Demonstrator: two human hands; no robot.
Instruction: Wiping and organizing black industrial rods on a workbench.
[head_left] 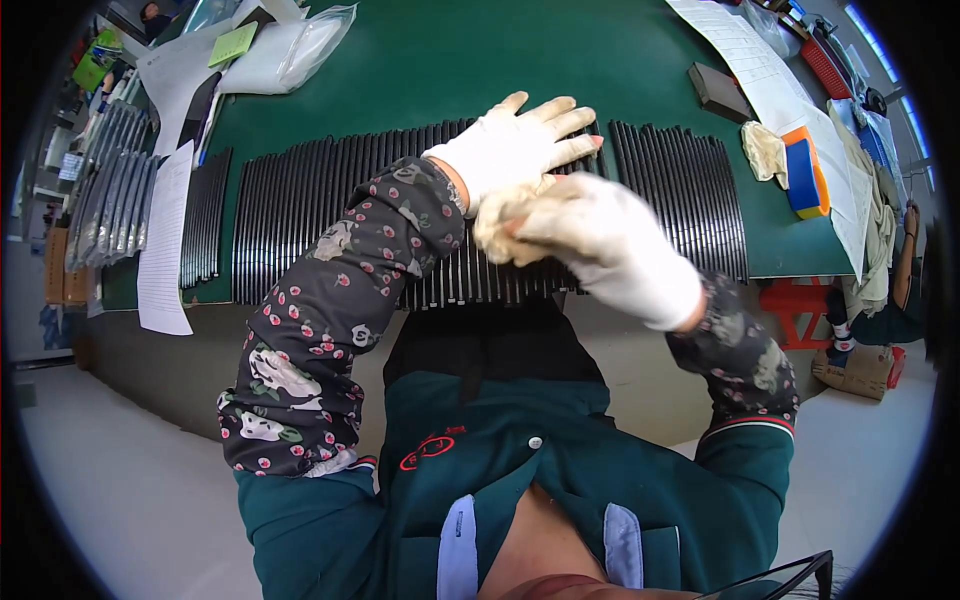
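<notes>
Slim black rods [320, 210] lie side by side in a wide row along the near edge of the green table, with a second group of black rods [690, 195] to the right. My left hand [510, 145], in a white glove with worn fingertips, rests palm down over the far part of the wide row, fingers spread. Just nearer and to the right, my right hand [600, 235], gloved alike, is closed above the rods, fingers curled. Whatever it grips, perhaps a bunched pale cloth, cannot be made out. Both hands hide the rods beneath them.
At the left lie a narrow group of rods [205, 215], a paper sheet [165, 245] and bagged rods [110, 205]. To the right are a blue-and-orange tape roll [805, 172], a crumpled pale glove [765, 152], a grey block [718, 92] and long printed sheets [745, 50].
</notes>
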